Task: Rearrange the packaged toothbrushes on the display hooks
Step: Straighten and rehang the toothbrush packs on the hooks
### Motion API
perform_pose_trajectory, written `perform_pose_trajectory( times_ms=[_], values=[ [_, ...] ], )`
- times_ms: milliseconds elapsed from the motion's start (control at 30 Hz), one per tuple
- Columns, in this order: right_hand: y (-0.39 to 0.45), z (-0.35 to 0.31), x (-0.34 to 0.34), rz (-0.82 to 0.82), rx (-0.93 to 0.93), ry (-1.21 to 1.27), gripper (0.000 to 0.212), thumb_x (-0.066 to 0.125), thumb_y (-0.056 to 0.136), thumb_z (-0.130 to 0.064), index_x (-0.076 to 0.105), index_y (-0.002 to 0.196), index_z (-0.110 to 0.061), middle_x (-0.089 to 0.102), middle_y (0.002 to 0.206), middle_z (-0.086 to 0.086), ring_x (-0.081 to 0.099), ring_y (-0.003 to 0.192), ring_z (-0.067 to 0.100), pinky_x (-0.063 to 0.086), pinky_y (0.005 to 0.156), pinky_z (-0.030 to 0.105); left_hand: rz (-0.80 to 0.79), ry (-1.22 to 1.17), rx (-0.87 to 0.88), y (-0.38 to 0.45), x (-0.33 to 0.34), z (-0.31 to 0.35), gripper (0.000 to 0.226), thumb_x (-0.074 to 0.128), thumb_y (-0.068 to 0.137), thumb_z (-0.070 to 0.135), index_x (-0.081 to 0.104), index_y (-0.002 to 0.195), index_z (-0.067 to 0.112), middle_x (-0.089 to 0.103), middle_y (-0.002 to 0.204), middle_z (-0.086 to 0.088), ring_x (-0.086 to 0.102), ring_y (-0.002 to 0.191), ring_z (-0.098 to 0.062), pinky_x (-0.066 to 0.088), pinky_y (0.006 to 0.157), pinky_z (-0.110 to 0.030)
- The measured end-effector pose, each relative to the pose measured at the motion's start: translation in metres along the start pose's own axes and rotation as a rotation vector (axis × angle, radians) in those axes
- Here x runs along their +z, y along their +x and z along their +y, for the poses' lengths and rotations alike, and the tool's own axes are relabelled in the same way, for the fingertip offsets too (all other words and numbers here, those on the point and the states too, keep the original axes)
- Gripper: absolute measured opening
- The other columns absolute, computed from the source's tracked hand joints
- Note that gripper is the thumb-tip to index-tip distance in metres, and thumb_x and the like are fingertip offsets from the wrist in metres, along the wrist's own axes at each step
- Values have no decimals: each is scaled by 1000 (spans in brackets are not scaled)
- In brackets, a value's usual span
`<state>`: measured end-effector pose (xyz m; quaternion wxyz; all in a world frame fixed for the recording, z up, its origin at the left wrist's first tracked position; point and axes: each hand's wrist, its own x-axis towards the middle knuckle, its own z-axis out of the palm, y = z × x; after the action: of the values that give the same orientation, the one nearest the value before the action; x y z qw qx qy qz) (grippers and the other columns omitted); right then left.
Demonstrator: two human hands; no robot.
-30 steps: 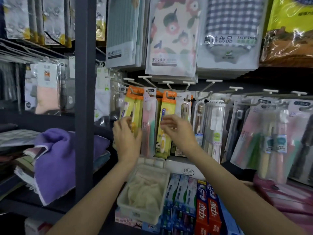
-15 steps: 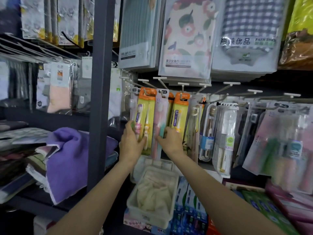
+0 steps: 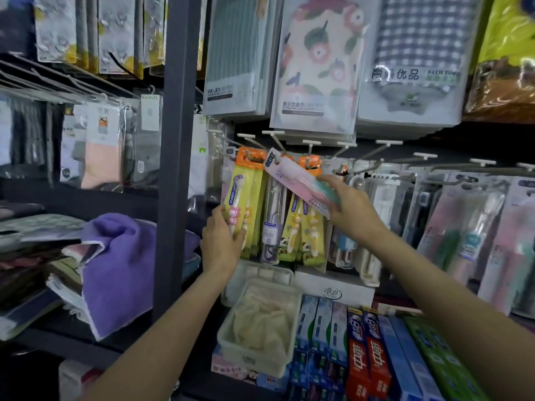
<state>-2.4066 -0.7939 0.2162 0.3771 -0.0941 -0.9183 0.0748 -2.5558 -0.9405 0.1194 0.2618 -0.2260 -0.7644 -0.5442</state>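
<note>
Packaged toothbrushes hang from white display hooks (image 3: pixel 311 143) in the middle of the rack. My left hand (image 3: pixel 221 241) grips the lower end of a yellow children's toothbrush pack (image 3: pixel 241 204) with an orange top, which hangs upright at the left. My right hand (image 3: pixel 351 208) holds a pink toothbrush pack (image 3: pixel 298 183) by its lower end. That pack is swung up to the right, and its top still sits at a hook. More yellow packs (image 3: pixel 307 235) and a purple one (image 3: pixel 270 227) hang between my hands.
A dark shelf upright (image 3: pixel 173 140) stands just left of the hooks, with folded purple towels (image 3: pixel 121 264) beyond it. Below the hooks sit a white basket (image 3: pixel 260 360) and boxed toothpaste (image 3: pixel 367 357). Clear and pink toothbrush packs (image 3: pixel 463 235) hang to the right; bagged towels (image 3: pixel 318 62) hang above.
My right hand has swung the pink pack's lower end up and to the right, from hanging straight to steeply tilted. My left hand stays on the yellow pack.
</note>
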Motion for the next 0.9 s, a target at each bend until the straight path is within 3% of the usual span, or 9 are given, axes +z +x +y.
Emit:
perform_pose_trajectory(
  times_ms=[200, 400, 533, 667, 767, 900],
  values=[
    [5, -13, -18, -257, -100, -277, 52, 51, 88, -1, 44, 136, -20, 58, 123, 7, 57, 103, 24, 46, 81, 30, -5, 13, -18, -3, -6, 4, 56, 69, 80, 12, 41, 128, 7, 52, 123, -16, 50, 112, -35, 42, 91, -51],
    [-31, 19, -22, -302, 13, -24, 50, 53, 89, -3, 45, 131, -27, 57, 120, 6, 58, 92, 19, 53, 79, 31, 95, 159, 13, -20, -16, 19, 61, 64, 84, 21, 36, 136, 6, 39, 133, -19, 39, 117, -35, 32, 97, -42],
    [-68, 54, -39, -167, 110, 168, 41, 61, 86, -11, 50, 118, -33, 61, 102, 8, 59, 93, 26, 50, 80, 35, 118, 88, 200, -35, -5, 51, 41, 57, 85, 9, 45, 125, 4, 44, 123, -17, 45, 109, -32, 35, 91, -40],
    [-103, 87, -59, 13, 213, 201, 32, 65, 85, -17, 54, 113, -27, 55, 94, -3, 54, 88, 20, 37, 71, 25, -28, -1, 264, -55, 19, 94, 43, 53, 86, 4, 42, 128, 6, 47, 120, -10, 48, 103, -19, 41, 85, -29],
    [-129, 111, -79, 107, 275, 213, 30, 65, 85, -20, 52, 111, -30, 57, 92, -5, 56, 79, 17, 41, 63, 25, -144, -84, 312, -77, 46, 120, 43, 52, 88, 4, 41, 129, 8, 53, 112, -4, 48, 90, -8, 36, 74, -17],
    [-159, 141, -111, 256, 405, 184, 27, 65, 85, -21, 53, 108, -26, 56, 81, -2, 55, 70, 18, 39, 54, 23, -237, -144, 365, -102, 78, 150, 46, 54, 89, 5, 39, 132, 11, 54, 115, -2, 54, 96, -14, 45, 77, -25]
  ],
)
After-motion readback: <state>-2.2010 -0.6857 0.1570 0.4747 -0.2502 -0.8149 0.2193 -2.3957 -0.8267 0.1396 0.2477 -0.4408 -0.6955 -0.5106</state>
